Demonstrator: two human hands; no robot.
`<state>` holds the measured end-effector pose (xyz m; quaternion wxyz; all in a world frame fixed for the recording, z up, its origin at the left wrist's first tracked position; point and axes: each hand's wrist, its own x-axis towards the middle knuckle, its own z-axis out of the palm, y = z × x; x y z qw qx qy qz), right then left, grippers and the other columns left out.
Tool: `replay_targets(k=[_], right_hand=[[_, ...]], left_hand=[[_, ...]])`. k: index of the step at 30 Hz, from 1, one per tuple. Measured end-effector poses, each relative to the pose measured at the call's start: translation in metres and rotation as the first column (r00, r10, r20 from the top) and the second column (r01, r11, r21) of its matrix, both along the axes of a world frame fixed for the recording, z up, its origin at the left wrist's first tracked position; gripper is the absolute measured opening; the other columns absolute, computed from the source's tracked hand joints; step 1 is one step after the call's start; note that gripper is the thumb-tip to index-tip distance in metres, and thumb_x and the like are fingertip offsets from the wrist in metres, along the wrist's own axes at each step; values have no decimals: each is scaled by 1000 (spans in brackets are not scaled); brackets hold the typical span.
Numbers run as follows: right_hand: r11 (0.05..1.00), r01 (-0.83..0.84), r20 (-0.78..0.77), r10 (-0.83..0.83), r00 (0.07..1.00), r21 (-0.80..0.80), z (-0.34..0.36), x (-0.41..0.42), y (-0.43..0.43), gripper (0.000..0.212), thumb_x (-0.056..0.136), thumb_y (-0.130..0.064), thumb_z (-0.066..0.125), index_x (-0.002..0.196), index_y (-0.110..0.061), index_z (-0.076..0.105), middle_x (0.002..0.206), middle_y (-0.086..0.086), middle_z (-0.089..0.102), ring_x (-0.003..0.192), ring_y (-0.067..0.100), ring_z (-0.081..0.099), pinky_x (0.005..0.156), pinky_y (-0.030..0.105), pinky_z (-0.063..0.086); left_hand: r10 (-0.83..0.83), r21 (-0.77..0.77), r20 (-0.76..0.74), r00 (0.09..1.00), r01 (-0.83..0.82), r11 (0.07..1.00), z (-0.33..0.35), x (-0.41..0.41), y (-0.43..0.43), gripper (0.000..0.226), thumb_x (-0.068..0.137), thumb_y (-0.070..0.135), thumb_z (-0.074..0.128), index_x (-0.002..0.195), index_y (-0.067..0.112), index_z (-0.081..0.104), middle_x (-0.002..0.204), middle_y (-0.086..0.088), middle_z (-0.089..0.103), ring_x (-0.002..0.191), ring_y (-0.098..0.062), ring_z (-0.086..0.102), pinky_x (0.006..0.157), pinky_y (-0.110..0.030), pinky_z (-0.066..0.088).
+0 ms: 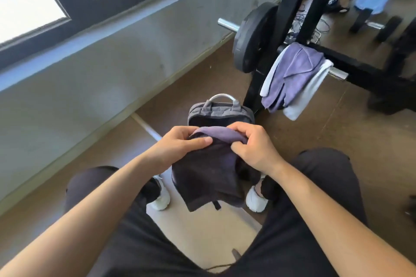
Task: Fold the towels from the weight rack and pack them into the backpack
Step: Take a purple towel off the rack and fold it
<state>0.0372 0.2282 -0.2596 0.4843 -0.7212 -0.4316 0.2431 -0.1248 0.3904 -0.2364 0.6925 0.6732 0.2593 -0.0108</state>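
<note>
Purple cloth towel [217, 133], bunched into a rough fold, is pinched in your right hand [254, 148], fingers curled over its top edge. It is right at the mouth of the dark grey fabric backpack [219, 109], only partly inside. Your left hand [180, 147] grips the backpack's front panel at the rim with the thumb laid flat across it, holding the mouth open. The towel's near end touches those fingers.

Step in hand, as I read it: packing, not folding. This towel is going into the main compartment. The next move calls for pushing the towel down past the rim with the right hand while the left holds the panel back, then letting go. After that, reach out to the rack.

The backpack stands on the brown floor [304, 141] between your white shoes [255, 201]. Beyond it, a second purple towel [297, 72] and a pale white towel [313, 90] hang unfolded, overlapping, over a bar of the black steel weight rack [360, 69], just beside a black weight plate [249, 38]. So the task is maybe a third done.

Writing: none readable. No logo or label shows on the backpack or towels, and the plate face is too blurred to tell.
</note>
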Motion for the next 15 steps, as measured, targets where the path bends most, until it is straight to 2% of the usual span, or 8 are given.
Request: replay_targets(k=[2, 4, 6, 8, 10, 12, 14, 15], right_hand=[[999, -22, -52, 20, 998, -35, -6, -10, -4, 33, 70, -7, 57, 91, -28, 71, 85, -2, 75, 80, 10, 69, 74, 24, 54], [995, -17, -52, 13, 999, -94, -16, -20, -7, 30, 70, -9, 58, 91, -23, 74, 83, 2, 77, 79, 17, 71, 74, 30, 56], [987, 17, 41, -11, 999, -160, -26, -24, -8, 23, 72, -8, 61, 86, -18, 76, 78, 2, 76, 77, 22, 70, 71, 34, 56], [970, 74, 214, -23, 977, -232, -35, -23, -8, 18, 77, -7, 63, 80, -18, 76, 72, 0, 72, 71, 22, 65, 68, 35, 55], [956, 102, 275, -23, 961, -275, -42, -20, -6, 17, 79, -6, 62, 76, -20, 73, 69, 0, 68, 69, 23, 62, 66, 34, 53], [953, 118, 297, -32, 954, -278, -46, -17, -3, 16, 80, -7, 59, 77, -18, 70, 71, 3, 67, 70, 26, 60, 67, 37, 54], [954, 159, 368, -57, 928, -254, -47, -13, 0, 16, 81, -8, 58, 82, -17, 72, 75, 5, 68, 73, 27, 60, 68, 39, 55], [952, 191, 430, -72, 900, -240, -47, -10, 0, 16, 81, -9, 59, 84, -18, 73, 78, 5, 68, 75, 26, 59, 68, 38, 54]], left_hand=[[19, 66, -48, 999, -16, 998, -15, -14, -4, 25, 86, 20, 83, 108, 9, 79, 106, -17, 79, 91, -20, 74, 90, -37, 58], [37, 81, -115, 993, -28, 996, -35, -29, -9, 18, 83, 19, 85, 98, 8, 81, 95, -14, 80, 82, -17, 72, 80, -33, 58], [31, -31, -136, 990, -35, 999, -53, -46, -12, 11, 86, 21, 81, 89, 10, 82, 89, -11, 79, 79, -19, 72, 75, -30, 55], [51, -138, -120, 991, -68, 988, -63, -57, -12, 15, 94, 17, 68, 88, 11, 81, 89, -7, 79, 80, -16, 73, 72, -24, 54], [135, -148, -126, 983, -153, 977, -67, -57, -6, 24, 101, 13, 56, 91, 12, 78, 87, 0, 79, 81, -11, 72, 70, -19, 53], [188, -179, -178, 966, -220, 959, -70, -51, -4, 24, 104, 20, 53, 96, 11, 74, 88, -3, 77, 80, -15, 70, 69, -26, 54], [144, -167, -256, 956, -191, 967, -71, -48, -6, 25, 106, 25, 52, 96, 12, 71, 85, -4, 75, 72, -13, 70, 62, -26, 52], [119, -151, -282, 952, -166, 974, -72, -47, -7, 26, 106, 26, 51, 97, 12, 71, 89, -4, 77, 75, -11, 71, 65, -24, 53]])
